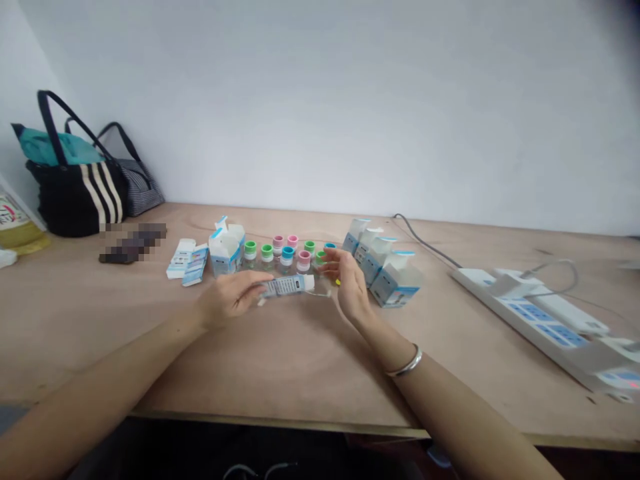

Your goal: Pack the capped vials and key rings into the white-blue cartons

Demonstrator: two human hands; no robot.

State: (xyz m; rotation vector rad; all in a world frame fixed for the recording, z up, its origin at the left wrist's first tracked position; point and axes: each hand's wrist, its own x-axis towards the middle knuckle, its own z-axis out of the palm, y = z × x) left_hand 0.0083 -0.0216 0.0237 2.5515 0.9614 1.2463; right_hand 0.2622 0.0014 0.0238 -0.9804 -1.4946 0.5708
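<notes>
My left hand is closed on the left end of a small white and blue carton, held slantwise above the table with its end flap pointing right. My right hand is raised to the right of the carton, fingers curved and apart, with nothing visible in it. Its fingertips are beside a green-capped bottle, though I cannot tell whether they touch. Behind the carton stand several small clear bottles with green caps, pink caps and blue caps. Something small and yellow shows by my right fingers.
Open-topped cartons stand in a row at right, with another open carton at left. Two flat cartons lie beside it. A power strip with cables lies far right. A striped black bag and an oil bottle are far left.
</notes>
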